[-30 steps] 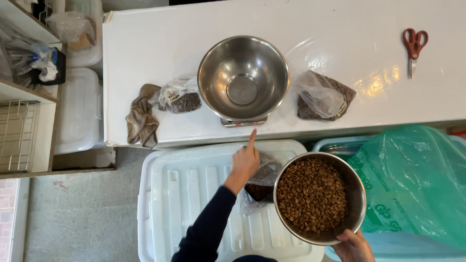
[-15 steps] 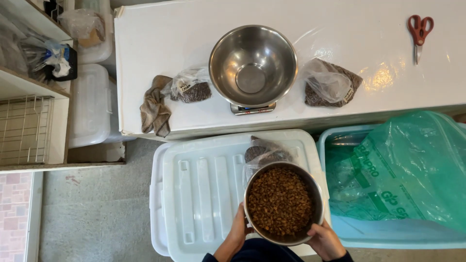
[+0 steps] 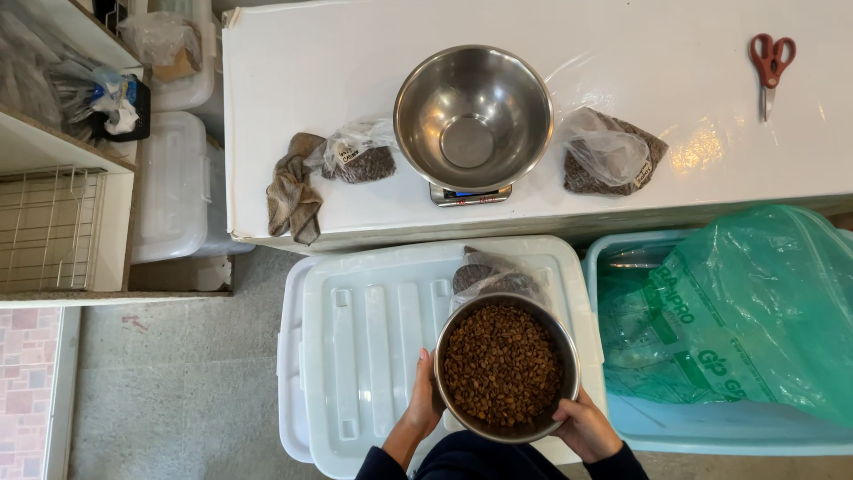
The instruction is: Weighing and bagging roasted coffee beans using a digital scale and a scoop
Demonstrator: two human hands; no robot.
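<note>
Head view: bean-filled bowl (image 3: 505,367), now in two-handed grip (left hand (image 3: 425,404), right hand (image 3: 582,427)), above white bin lid (image 3: 373,347); white tabletop (image 3: 640,53) beyond.

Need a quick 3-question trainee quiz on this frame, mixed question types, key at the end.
1. True or false: the bowl on the scale holds brown pellets.
2. What holds the bowl of brown pellets? A) left hand only B) both hands, with the right hand too C) neither
3. Which red-handled tool lies at the far right of the white table?

Key:
1. False: the empty steel bowl sits there.
2. B: one hand on each side of the rim.
3. The scissors.
</note>
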